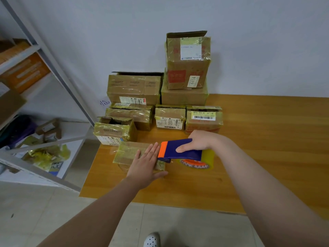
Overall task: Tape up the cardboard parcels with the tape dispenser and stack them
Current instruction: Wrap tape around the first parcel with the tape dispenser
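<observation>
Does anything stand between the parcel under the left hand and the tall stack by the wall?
Yes. The white-label parcel and the yellow-label parcel sit on the table between the flat parcel and the stack; it likely must go over them.

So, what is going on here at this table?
A person is taping a small cardboard parcel on the wooden table. The left hand lies flat on the parcel and presses it down. The right hand grips the blue and orange tape dispenser at the parcel's right edge. Behind, more parcels stand against the wall, some stacked.
</observation>
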